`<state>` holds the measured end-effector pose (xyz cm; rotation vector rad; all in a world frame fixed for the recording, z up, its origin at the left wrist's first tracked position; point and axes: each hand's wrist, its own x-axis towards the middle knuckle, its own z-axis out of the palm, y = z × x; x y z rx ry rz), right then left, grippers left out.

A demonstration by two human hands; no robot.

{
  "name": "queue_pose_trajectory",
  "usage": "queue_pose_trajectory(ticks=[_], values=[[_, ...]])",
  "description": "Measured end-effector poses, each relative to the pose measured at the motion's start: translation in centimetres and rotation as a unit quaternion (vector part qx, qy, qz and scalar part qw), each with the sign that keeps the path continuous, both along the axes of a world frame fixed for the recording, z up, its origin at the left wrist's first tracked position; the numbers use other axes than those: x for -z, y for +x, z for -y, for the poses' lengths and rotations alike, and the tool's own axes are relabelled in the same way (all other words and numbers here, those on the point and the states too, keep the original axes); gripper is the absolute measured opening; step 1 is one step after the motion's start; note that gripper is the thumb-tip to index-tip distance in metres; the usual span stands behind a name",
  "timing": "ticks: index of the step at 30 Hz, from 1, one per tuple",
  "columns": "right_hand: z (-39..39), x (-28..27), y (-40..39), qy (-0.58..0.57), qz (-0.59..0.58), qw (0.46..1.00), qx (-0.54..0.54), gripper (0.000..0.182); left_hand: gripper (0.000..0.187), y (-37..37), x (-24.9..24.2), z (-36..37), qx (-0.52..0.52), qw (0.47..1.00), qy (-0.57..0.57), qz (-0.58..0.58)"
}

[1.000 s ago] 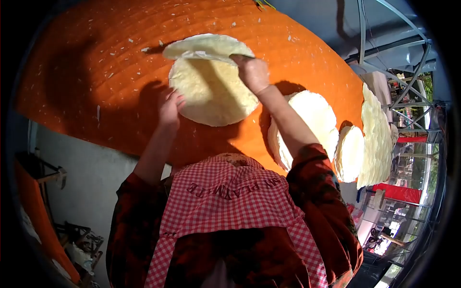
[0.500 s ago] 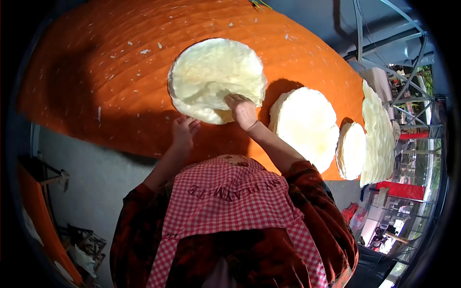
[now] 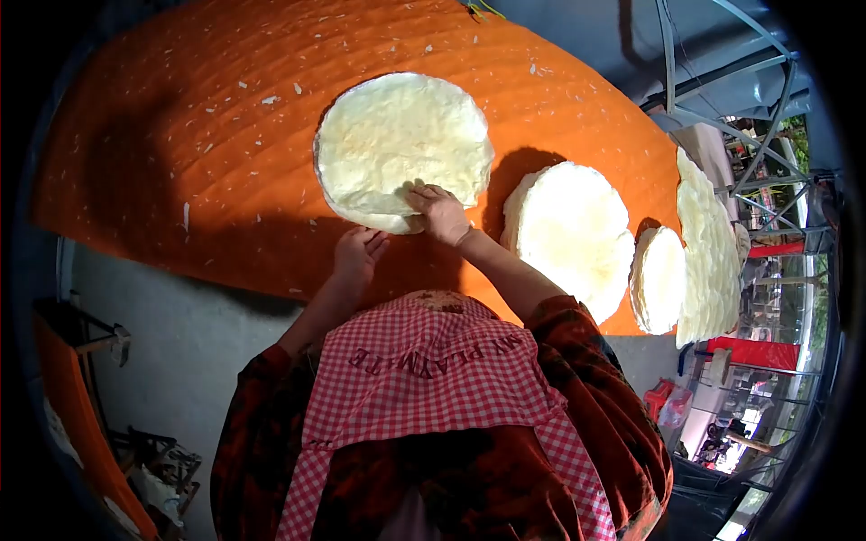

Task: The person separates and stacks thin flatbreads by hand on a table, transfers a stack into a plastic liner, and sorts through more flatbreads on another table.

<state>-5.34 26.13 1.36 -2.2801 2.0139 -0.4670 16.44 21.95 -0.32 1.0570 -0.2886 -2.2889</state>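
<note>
A pile of thin, pale round flatbreads (image 3: 397, 135) lies on the orange cloth, its top sheet wrinkled along the near edge. My right hand (image 3: 439, 213) rests on that near edge, palm down, with its fingers stretched over the top sheet. Just below the lower left rim is my left hand (image 3: 361, 252), half turned up, fingers loosely bent and apart with nothing visible in them. To the right of my right forearm sits a thicker stack of the same flatbreads (image 3: 573, 239).
The orange cloth (image 3: 244, 144) is scattered with pale crumbs. Farther right stand a smaller flatbread stack (image 3: 660, 279) and a long overlapping row of flatbreads (image 3: 708, 261). Metal frame bars (image 3: 767, 144) rise at the right. Grey floor (image 3: 162, 334) shows at lower left.
My right hand has slid left and slightly down along the near edge. The raised fold in the top sheet has flattened. My left hand has shifted a little right.
</note>
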Motion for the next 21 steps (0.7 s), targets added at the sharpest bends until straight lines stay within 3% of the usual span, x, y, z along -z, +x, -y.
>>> queue_pose_trajectory(ticks=[3, 6, 12, 15, 21], values=[[0.4, -1.6, -0.2, 0.007, 0.074, 0.997, -0.006, 0.040, 0.019, -0.5, -0.8, -0.2, 0.026, 1.000, 0.010, 0.013], [0.7, -1.2, -0.7, -0.016, 0.095, 0.995, -0.008, 0.030, 0.024, -1.4, 0.4, -0.1, 0.018, 0.998, -0.049, -0.034], [1.6, -2.7, -1.5, 0.130, 0.161, 0.977, 0.049, 0.029, 0.041, -2.2, 0.6, 0.1, 0.027, 0.990, -0.119, -0.064], [1.7, -3.8, -1.4, 0.184, 0.210, 0.956, 0.091, 0.032, 0.041, -2.2, -0.2, 0.1, 0.032, 0.986, -0.130, -0.100], [1.7, -3.8, -1.6, 0.174, 0.188, 0.964, 0.073, 0.034, 0.038, -3.1, -0.5, 0.2, 0.028, 0.989, -0.131, -0.063]])
